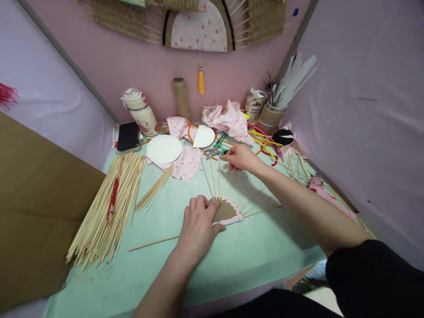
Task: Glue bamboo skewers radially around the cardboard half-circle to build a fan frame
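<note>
A half-round cardboard piece [222, 212] edged in pink fabric lies on the table, with several thin bamboo sticks [244, 194] fanning out from its curved edge. My left hand [199, 223] grips its left part, the thumb along the straight edge and the fingers over the top. One stick [154, 243] juts out to the left from under that hand. Beyond the stick tips, my right hand [241, 158] has its fingers closed beside green-handled pliers [213, 152]. What those fingers pinch, if anything, is hidden.
Left lie a big heap of bamboo sticks [106, 212] and a smaller bunch [155, 187]. Behind are a white disc [164, 149], pink fabric [233, 121], a bottle [141, 112], a twine spool [180, 98] and a can of white strips [272, 118]. Cardboard [39, 212] stands left.
</note>
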`<state>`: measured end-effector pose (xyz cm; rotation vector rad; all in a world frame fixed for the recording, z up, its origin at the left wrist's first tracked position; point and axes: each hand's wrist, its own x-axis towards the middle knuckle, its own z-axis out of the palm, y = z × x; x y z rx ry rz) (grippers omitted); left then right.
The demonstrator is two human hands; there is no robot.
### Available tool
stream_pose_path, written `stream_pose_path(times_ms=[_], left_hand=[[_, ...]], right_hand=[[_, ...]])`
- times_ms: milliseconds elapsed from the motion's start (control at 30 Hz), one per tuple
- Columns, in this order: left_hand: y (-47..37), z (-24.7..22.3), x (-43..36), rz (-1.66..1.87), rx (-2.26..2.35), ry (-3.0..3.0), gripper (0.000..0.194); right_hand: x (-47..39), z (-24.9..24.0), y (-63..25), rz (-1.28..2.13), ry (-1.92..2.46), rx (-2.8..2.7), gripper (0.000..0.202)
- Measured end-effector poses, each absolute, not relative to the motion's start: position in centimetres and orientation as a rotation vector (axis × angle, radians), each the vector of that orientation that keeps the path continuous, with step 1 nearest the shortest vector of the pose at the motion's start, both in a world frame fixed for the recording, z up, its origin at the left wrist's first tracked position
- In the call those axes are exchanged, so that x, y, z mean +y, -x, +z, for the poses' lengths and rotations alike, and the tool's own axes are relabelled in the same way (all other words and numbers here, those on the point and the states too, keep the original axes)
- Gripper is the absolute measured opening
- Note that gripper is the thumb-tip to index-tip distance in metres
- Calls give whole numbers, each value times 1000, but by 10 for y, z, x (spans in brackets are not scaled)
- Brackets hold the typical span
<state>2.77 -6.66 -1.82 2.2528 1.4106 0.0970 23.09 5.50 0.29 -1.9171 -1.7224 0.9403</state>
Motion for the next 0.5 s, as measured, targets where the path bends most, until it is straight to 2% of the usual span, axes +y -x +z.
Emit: stream_pose_path(times_ms=[100,200,267,367,500], left_hand=[[-28,-18,-67,110,1410,-2249,55],[-28,-16,-67,135,1418,-2210,43],[-28,-15,-67,136,1414,-2191,40],[-28,-15,-67,108,1414,-2200,49],[-29,-16,-67,95,1427,-2211,52]], right_hand=[[21,30,-218,887,1813,-1708,24],[-31,53,-196,1127,1525,-1974,14],[-64,60,-181,1356,1121,-2327,10],[-95,53,-159,1591,623,-2712,9],[-103,20,-132,1713,305,-2912,28]])
